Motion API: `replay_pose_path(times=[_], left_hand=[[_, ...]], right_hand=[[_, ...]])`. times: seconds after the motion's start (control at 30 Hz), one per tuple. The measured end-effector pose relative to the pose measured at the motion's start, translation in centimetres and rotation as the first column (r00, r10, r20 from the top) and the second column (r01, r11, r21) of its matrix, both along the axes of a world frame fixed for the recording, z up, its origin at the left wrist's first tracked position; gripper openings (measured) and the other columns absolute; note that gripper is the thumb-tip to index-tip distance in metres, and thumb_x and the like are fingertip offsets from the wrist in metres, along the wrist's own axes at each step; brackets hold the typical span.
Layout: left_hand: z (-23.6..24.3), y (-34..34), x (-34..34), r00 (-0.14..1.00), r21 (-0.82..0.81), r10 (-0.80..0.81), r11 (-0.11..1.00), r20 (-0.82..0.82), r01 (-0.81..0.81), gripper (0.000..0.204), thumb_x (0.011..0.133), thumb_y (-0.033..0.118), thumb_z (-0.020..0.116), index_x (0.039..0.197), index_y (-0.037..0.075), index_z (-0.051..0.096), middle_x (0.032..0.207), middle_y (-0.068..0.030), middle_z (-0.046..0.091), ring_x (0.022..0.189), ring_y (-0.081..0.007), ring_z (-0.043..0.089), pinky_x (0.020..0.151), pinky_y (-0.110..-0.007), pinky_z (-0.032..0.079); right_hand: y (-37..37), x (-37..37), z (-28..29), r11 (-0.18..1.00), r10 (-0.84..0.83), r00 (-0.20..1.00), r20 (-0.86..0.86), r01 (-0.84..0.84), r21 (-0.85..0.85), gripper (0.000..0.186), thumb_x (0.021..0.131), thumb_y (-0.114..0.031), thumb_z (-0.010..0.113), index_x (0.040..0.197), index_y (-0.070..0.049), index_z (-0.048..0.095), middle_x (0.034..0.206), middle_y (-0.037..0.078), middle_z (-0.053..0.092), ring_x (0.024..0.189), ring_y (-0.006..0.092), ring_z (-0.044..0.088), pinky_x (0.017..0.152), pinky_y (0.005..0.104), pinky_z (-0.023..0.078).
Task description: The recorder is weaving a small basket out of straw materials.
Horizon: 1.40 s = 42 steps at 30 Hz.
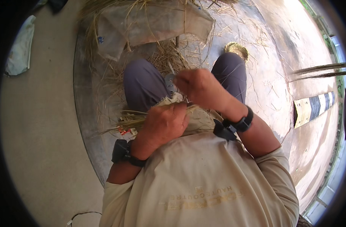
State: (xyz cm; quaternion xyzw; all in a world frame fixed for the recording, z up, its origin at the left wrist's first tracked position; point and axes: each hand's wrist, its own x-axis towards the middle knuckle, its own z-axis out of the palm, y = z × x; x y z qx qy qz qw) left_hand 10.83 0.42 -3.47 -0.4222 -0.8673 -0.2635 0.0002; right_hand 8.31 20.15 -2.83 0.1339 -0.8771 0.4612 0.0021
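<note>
My left hand (166,120) is closed low over my lap, its fingers curled round a bunch of long straw (132,119) whose loose ends stick out to the left. Just beyond it and to the right, my right hand (197,86) is raised between my knees with its fingers pinched together. Whatever those fingers grip, if anything, is too small to make out. A frayed pale edge (173,99), possibly fibre or cloth, shows beside the left knuckles. Tan cloth (201,119) covers my lap below both hands.
A cloudy plastic sheet (154,28) lies ahead with straw on and around it. Loose straw (169,56) litters the grey floor mat (88,113). By my right knee rests a round straw coil (236,50). A white bag (21,47) lies far left; a striped board (313,108) lies right.
</note>
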Motion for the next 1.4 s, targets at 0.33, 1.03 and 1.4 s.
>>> replay_pose_path(times=[0.33, 1.03, 1.4], left_hand=[[-0.6, -1.5, -0.2, 0.999, -0.070, 0.013, 0.997, 0.048, -0.009, 0.019, 0.085, 0.012, 0.070, 0.100, 0.003, 0.064, 0.081, -0.0154, 0.068, 0.071, -0.0367, 0.069, 0.060, -0.048, 0.055], [1.2, -29.1, -7.2, 0.802, -0.565, 0.522, 0.582, -0.291, -0.584, 0.018, 0.098, 0.020, 0.062, 0.106, 0.004, 0.064, 0.091, -0.0228, 0.070, 0.085, -0.0449, 0.069, 0.071, -0.053, 0.054], [3.2, -7.2, -0.1, 0.909, -0.123, -0.065, 0.984, 0.411, 0.126, 0.019, 0.092, 0.022, 0.069, 0.089, 0.004, 0.063, 0.081, -0.0216, 0.068, 0.075, -0.0434, 0.068, 0.065, -0.052, 0.053]], right_hand=[[0.1, 1.4, 3.0, 0.494, 0.067, 0.933, 0.354, 0.277, -0.824, 0.019, 0.103, -0.016, 0.062, 0.107, 0.001, 0.071, 0.084, 0.008, 0.068, 0.064, 0.0194, 0.064, 0.056, 0.0380, 0.050], [44.3, 17.8, 3.1, -0.224, -0.847, 0.303, -0.437, 0.541, 0.810, 0.047, 0.110, -0.049, 0.042, 0.115, -0.011, 0.069, 0.113, 0.021, 0.073, 0.104, 0.0466, 0.067, 0.082, 0.0521, 0.056], [4.4, 5.9, 2.9, 0.954, 0.209, 0.969, 0.131, -0.173, -0.244, 0.037, 0.103, -0.009, 0.060, 0.139, 0.003, 0.061, 0.136, 0.018, 0.068, 0.122, 0.0250, 0.066, 0.101, 0.0379, 0.052]])
